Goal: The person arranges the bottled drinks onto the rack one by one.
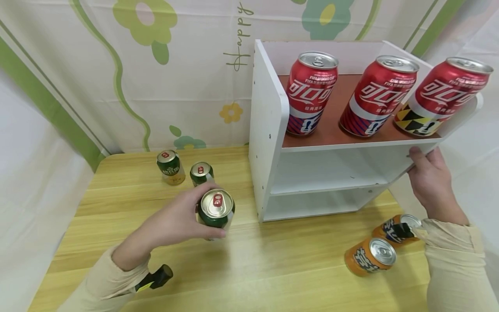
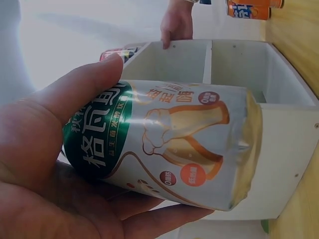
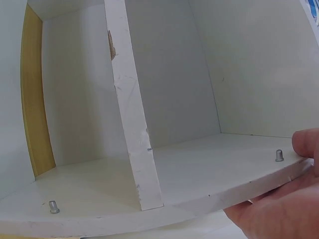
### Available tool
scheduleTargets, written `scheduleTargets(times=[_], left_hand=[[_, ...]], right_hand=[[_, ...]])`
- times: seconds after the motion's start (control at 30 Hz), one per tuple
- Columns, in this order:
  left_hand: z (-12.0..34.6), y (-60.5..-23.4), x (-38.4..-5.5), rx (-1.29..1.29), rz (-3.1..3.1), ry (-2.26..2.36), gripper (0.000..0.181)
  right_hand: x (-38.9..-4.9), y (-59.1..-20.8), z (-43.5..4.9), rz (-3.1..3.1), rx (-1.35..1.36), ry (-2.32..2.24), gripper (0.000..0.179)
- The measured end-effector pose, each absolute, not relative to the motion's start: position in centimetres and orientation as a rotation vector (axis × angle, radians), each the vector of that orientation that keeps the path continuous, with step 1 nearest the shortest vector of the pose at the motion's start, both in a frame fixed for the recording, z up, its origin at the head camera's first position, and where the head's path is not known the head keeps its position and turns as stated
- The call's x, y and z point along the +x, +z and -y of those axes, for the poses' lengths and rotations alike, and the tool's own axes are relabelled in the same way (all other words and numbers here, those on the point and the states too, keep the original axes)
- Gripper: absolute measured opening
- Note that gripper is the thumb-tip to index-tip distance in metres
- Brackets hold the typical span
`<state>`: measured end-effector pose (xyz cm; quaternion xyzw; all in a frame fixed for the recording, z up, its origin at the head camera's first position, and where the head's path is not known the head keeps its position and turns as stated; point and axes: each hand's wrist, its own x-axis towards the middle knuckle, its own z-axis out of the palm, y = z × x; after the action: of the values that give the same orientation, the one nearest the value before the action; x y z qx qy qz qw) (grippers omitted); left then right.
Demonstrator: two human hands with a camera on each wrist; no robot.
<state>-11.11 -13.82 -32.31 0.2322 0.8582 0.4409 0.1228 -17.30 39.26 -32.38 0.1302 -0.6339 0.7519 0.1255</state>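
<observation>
My left hand [image 1: 183, 216] grips a green and white drink can [image 1: 216, 208], thumb on one side and fingers on the other. In the left wrist view the can [image 2: 174, 144] lies across the palm, its printed side showing beer glasses. Two more green-topped cans, one nearer [image 1: 201, 171] and one farther [image 1: 170, 167], stand behind it on the table. At the right side panel of a white shelf unit [image 1: 269, 130], my right hand [image 1: 430, 182] holds the front edge. Its thumb [image 3: 305, 142] lies on the inner face, its fingers on the outer face.
Three red cola cans, left [image 1: 312, 93], middle [image 1: 378, 95] and right [image 1: 442, 97], stand on the unit's top shelf. Two orange cans, front [image 1: 368, 258] and rear [image 1: 393, 229], stand on the wooden table [image 1: 273, 268] near my right forearm. A patterned curtain [image 1: 195, 86] hangs behind.
</observation>
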Motion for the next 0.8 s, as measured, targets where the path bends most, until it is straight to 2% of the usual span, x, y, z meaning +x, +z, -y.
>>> scheduleTargets(times=[0.2, 0.53, 0.8], left_hand=[[12.6, -32.7, -11.2, 0.745, -2.523, 1.266, 0.08], [10.0, -33.0, -11.1, 0.679, -2.519, 1.295, 0.08], [7.9, -33.4, -11.2, 0.797, -2.471, 1.345, 0.078]], right_hand=[[-17.3, -32.4, -39.2, 1.844, 0.391, 2.189, 0.049], [-17.4, -32.4, -39.0, 1.833, 0.414, 2.186, 0.049], [-17.3, -32.4, -39.2, 1.85, 0.36, 2.186, 0.049]])
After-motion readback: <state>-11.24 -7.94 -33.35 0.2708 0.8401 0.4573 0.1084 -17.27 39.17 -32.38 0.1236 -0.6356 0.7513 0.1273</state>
